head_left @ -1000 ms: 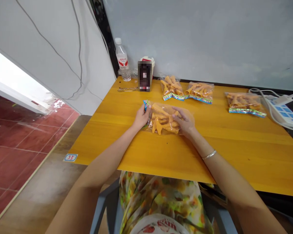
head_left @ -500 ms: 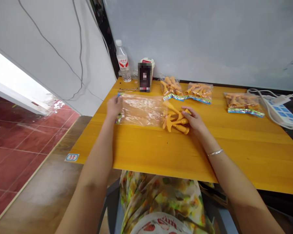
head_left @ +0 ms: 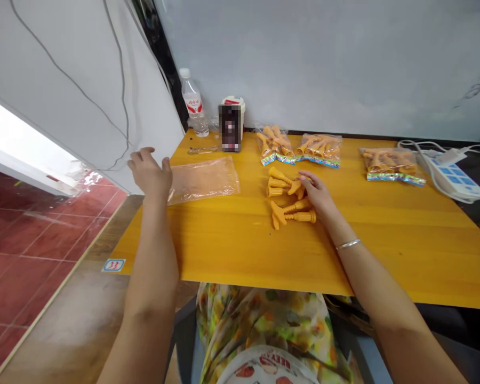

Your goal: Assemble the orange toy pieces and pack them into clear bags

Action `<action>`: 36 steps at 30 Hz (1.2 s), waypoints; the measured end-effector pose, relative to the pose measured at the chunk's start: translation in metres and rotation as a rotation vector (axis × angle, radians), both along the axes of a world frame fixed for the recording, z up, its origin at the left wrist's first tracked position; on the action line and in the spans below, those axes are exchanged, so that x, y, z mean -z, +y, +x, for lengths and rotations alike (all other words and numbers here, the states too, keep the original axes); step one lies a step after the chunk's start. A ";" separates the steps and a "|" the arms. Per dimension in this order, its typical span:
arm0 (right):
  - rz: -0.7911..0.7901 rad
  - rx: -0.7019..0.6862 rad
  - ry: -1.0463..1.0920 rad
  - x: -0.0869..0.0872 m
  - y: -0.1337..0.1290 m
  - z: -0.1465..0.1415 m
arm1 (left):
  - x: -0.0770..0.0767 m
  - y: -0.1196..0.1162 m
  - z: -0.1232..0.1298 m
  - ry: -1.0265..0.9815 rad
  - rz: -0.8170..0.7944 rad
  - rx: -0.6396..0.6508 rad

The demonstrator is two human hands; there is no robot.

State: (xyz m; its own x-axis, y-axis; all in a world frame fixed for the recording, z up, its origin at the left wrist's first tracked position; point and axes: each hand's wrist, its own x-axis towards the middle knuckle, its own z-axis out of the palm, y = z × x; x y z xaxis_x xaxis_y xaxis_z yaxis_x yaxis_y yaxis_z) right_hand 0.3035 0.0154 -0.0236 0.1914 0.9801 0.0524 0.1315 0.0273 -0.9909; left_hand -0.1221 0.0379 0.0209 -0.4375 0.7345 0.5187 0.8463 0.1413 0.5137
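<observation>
My left hand [head_left: 151, 175] is open, fingers spread, raised at the left end of a clear flat plastic bag [head_left: 204, 180]. It hides that end of the bag, and I cannot tell whether it touches the film. To the right of the bag, my right hand [head_left: 318, 194] has its fingers closed around the edge of a loose pile of orange plastic hammer-shaped pieces [head_left: 280, 212]. These have ribbed handles and T-shaped heads, and lie in two small clusters on the table.
Filled bags of orange pieces [head_left: 319, 149] lie along the back, another bag [head_left: 394, 164] farther right beside a power strip [head_left: 456, 178]. A water bottle [head_left: 194, 104], a phone [head_left: 229, 128] before a cup and scissors-like metal tools [head_left: 203, 150] stand or lie back left. A number sticker [head_left: 114, 265] marks the front left corner.
My left hand has let go of the bag's printed end and opened, after the bag slid left, away from the pieces. The orange pieces have spread apart under my right hand.
</observation>
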 end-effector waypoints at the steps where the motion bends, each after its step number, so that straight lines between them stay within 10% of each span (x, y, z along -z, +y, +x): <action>1: 0.006 -0.004 -0.021 0.001 0.002 0.002 | -0.002 -0.001 0.013 0.016 0.046 0.081; 7: 0.226 0.001 -0.425 -0.010 -0.018 0.015 | 0.004 -0.017 0.096 0.262 -0.218 0.550; 17: 0.358 -0.345 -1.353 -0.010 -0.081 -0.020 | 0.036 0.003 0.074 0.204 -0.739 0.479; 25: 0.407 -0.130 -1.056 -0.026 -0.036 0.013 | 0.020 -0.009 0.085 0.243 -0.443 0.575; 32: -0.002 0.007 -0.323 -0.006 0.013 0.028 | 0.029 -0.007 0.104 0.116 -0.181 0.930; 36: -0.006 0.030 -0.245 0.002 0.015 0.028 | 0.034 -0.009 0.112 0.002 -0.149 0.983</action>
State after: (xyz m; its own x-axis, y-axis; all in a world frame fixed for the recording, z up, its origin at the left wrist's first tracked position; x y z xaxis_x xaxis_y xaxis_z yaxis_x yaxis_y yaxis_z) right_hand 0.3313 0.0308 -0.0256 0.2028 0.9746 0.0953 0.3689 0.0141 -0.9293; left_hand -0.0098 0.0287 -0.0135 0.4020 0.8276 0.3919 0.6223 -0.5609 0.5461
